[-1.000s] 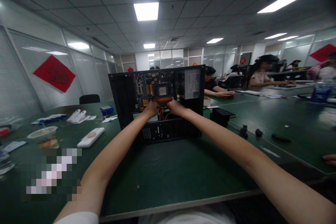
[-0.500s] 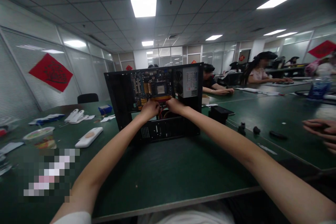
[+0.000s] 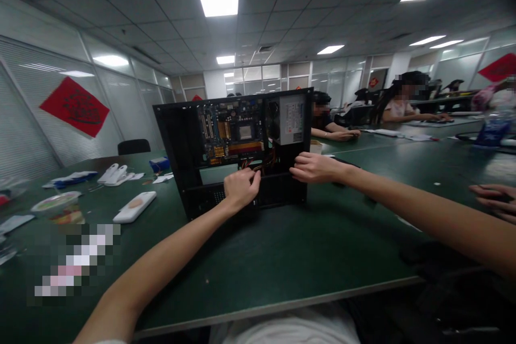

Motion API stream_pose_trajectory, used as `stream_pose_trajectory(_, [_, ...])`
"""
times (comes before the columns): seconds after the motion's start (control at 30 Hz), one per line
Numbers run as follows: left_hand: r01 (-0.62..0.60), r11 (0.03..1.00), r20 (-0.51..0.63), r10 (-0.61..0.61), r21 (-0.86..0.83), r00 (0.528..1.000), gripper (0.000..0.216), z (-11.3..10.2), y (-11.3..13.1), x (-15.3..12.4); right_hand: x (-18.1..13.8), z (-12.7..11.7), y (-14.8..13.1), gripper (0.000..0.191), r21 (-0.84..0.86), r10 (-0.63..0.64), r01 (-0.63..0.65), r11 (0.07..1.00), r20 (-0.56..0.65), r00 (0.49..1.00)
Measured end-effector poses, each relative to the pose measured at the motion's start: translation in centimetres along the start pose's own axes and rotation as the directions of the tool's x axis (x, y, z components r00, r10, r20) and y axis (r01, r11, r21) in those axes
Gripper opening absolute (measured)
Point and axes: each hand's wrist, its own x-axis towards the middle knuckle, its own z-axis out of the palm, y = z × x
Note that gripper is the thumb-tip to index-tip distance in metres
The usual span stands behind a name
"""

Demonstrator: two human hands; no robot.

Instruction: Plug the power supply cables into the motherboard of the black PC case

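Note:
An open black computer case [image 3: 169, 140] stands on the green table, its open side facing me. Inside are a motherboard [image 3: 250, 131] with orange and dark red slots and a silver power supply [image 3: 291, 121] at the upper right. Bundled cables [image 3: 268, 160] hang below the motherboard. My left hand [image 3: 242, 188] is closed at the case's lower frame, close to the cables; its fingertips are partly hidden, so I cannot tell what they grip. In front of the case's right edge, my right hand [image 3: 312, 167] has its fingers curled together; whatever they hold is hidden.
On the left of the table [image 3: 282, 258] are a white power bank-like object [image 3: 135, 207], a plastic cup [image 3: 60, 207], a blue box [image 3: 159, 164] and papers. Another person's hand [image 3: 494, 199] is at the right edge. People sit farther back, near a blue bottle [image 3: 492, 129].
My right hand has left the memory slots and moved right to the case's edge. My left hand has come down to the lower frame. The coloured slots now show uncovered.

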Motion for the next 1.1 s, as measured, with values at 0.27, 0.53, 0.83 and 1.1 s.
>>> stream_pose_trajectory(0.27, [-0.012,1.000,-0.098,0.011,-0.009,0.995,0.047,0.6,-1.2,0.1,0.3,2.5,0.5,0.029,-0.198,-0.180,0.119,0.973,-0.327,0.928])
stream_pose_trajectory(0.53, [0.087,0.994,-0.108,-0.094,-0.068,0.990,0.049,0.3,-3.6,1.3,2.4,1.7,-2.5,0.027,-0.303,-0.171,0.029,0.953,-0.457,0.873])
stream_pose_trajectory(0.83, [0.372,0.888,-0.006,-0.388,-0.270,0.922,0.062,-0.1,-7.4,4.4,7.7,-1.3,-7.7,0.041,-0.139,-0.047,-0.016,0.990,-0.436,0.899])
stream_pose_trajectory(1.1, [0.380,0.912,0.064,-0.374,-0.153,0.925,0.070,-0.5,-8.9,4.5,7.7,-4.4,-6.5,0.059,-0.322,-0.453,0.376,0.869,-0.210,0.867])
